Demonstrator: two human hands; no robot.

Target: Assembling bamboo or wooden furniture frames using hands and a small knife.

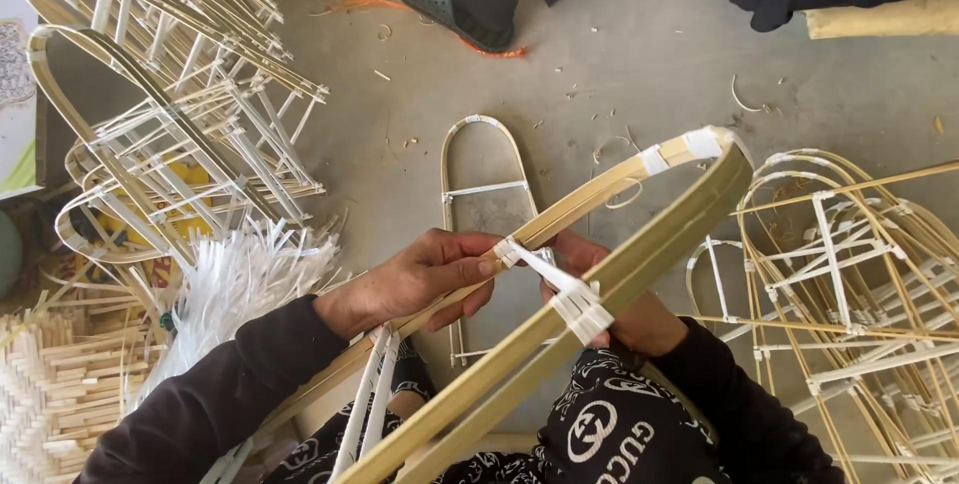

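At far left we see stacked finished frames (170, 114), rungs already tied. Moving toward centre, our left hand (420, 279) is closed, pinching the white strip (544, 269) against the near rail of the bamboo frame (639, 254), which runs diagonally from lower centre to upper right. This crosspiece looks bound at both ends; more rungs seem left. Our right hand (639, 319) sits under the frame, mostly hidden; we cannot tell its grip.
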